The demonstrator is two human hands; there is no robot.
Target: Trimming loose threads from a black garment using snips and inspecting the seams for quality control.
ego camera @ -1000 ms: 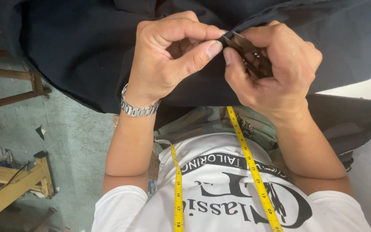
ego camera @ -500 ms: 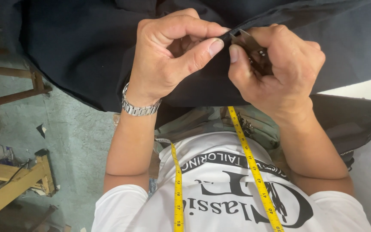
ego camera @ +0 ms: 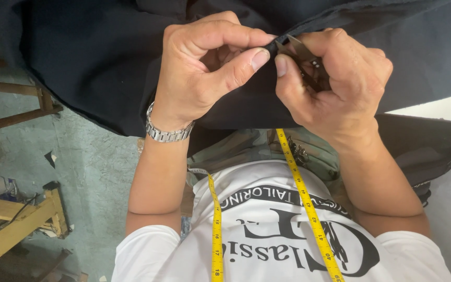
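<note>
Both hands work at one fold: left hand (ego camera: 204, 73) pinches dark navy fabric (ego camera: 95, 57); right hand (ego camera: 335, 86) grips small thread snips (ego camera: 304, 57), blades touching the fabric edge.

Grey-green concrete floor (ego camera: 95, 172), wooden furniture frames (ego camera: 22, 214), scattered scraps (ego camera: 50, 158)

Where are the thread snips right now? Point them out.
In the head view, upper right of centre: the thread snips sit in the right hand, tips meeting the dark fabric pinched by the left hand.
</note>
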